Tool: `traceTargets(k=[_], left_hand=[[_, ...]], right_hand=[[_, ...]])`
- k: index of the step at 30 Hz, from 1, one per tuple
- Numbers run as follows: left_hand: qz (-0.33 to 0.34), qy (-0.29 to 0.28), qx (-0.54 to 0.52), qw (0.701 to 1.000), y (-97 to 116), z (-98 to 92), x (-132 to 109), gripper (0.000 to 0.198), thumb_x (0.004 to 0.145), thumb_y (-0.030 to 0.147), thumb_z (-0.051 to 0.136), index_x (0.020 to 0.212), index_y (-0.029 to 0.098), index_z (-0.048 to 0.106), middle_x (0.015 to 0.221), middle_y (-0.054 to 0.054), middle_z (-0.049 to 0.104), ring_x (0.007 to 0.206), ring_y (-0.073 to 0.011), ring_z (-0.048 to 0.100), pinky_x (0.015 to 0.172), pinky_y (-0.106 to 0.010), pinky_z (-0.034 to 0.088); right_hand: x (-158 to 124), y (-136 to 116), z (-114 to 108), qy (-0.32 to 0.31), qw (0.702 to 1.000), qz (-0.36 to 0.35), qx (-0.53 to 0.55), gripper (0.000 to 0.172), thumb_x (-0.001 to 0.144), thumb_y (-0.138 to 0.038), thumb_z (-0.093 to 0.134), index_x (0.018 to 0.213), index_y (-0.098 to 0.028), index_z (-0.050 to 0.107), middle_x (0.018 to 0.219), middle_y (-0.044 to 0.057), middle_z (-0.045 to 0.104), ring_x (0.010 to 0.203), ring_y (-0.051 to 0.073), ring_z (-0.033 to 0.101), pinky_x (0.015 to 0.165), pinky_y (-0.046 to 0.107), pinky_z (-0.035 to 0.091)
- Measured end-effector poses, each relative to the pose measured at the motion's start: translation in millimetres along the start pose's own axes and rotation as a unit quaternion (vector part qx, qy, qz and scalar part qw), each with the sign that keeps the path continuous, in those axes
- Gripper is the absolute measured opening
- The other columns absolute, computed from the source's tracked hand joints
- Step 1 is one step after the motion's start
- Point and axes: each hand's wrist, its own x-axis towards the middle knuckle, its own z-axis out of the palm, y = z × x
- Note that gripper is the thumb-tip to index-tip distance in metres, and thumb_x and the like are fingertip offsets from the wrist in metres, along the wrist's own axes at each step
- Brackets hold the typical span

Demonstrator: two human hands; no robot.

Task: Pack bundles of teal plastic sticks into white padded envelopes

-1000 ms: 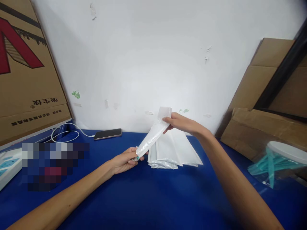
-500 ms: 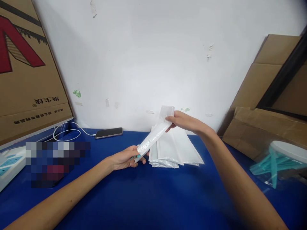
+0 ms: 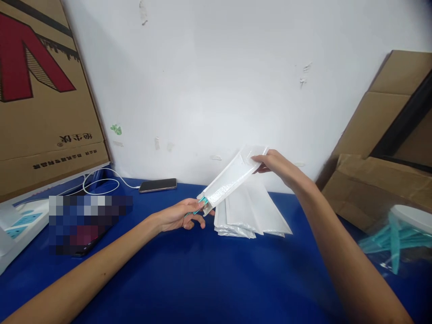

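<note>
My right hand [image 3: 272, 165] pinches the far end of a white bubble mailer [image 3: 232, 173], which slants down toward the left. At its lower end the mailer's mouth gapes. My left hand [image 3: 184, 215] has thumb and fingers closed on thin teal sticks [image 3: 203, 199] at that mouth, the other fingers curled loosely below. How far the sticks reach inside is hidden. Beneath the held mailer, a fanned stack of white bubble mailers [image 3: 249, 211] lies on the blue table [image 3: 216, 274].
At the right stands a clear container of teal sticks [image 3: 394, 240] with a white lid [image 3: 413, 217]. A phone [image 3: 157, 185] on a white cable [image 3: 126, 181] lies near the wall. A power strip [image 3: 25, 222] and a cardboard box [image 3: 50, 112] are left; more cardboard [image 3: 364, 189] leans right.
The held mailer has shifted right with my right hand and turned its broad face to me. Its mouth now shows wider, and more of the teal sticks shows at my left fingers.
</note>
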Motion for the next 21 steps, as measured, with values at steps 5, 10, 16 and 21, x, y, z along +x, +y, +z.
traceTargets(k=[5, 10, 16, 21], left_hand=[[0.006, 0.022, 0.013, 1.000, 0.4, -0.6, 1.1, 0.038, 0.092, 0.044, 0.066, 0.115, 0.015, 0.061, 0.133, -0.018, 0.056, 0.075, -0.0130, 0.067, 0.039, -0.015, 0.033], [0.012, 0.072, 0.038, 0.997, -4.9, -4.3, 3.9, 0.041, 0.087, 0.053, 0.068, 0.097, 0.017, 0.053, 0.109, -0.008, 0.060, 0.064, -0.0068, 0.057, 0.040, -0.016, 0.027], [-0.002, 0.166, 0.151, 0.975, -10.1, -11.9, 8.7, 0.035, 0.096, 0.053, 0.052, 0.091, 0.019, 0.046, 0.072, 0.006, 0.041, 0.048, -0.0034, 0.031, 0.040, -0.018, 0.018], [-0.076, 0.287, 0.338, 0.893, -8.9, -18.4, 8.5, 0.034, 0.100, 0.048, 0.048, 0.101, 0.015, 0.058, 0.076, 0.003, 0.054, 0.054, -0.0077, 0.046, 0.049, -0.021, 0.041]], right_hand=[[4.3, 8.1, -5.8, 0.066, 0.998, -0.002, 0.007, 0.014, 0.086, -0.025, 0.059, 0.090, -0.016, 0.068, 0.092, 0.009, 0.075, 0.086, 0.024, 0.072, 0.080, 0.033, 0.056], [7.4, 17.0, -24.6, 0.142, 0.990, -0.011, 0.023, 0.015, 0.089, -0.026, 0.057, 0.093, -0.016, 0.068, 0.089, 0.009, 0.073, 0.084, 0.023, 0.072, 0.080, 0.033, 0.058], [4.3, 21.4, -53.2, 0.245, 0.969, -0.008, 0.036, 0.020, 0.094, -0.029, 0.057, 0.096, -0.011, 0.065, 0.092, 0.013, 0.070, 0.081, 0.019, 0.070, 0.072, 0.026, 0.058], [-9.2, 22.4, -81.8, 0.337, 0.942, 0.000, -0.006, 0.033, 0.094, -0.035, 0.063, 0.108, -0.005, 0.062, 0.112, 0.021, 0.067, 0.083, 0.016, 0.068, 0.070, 0.023, 0.057]])
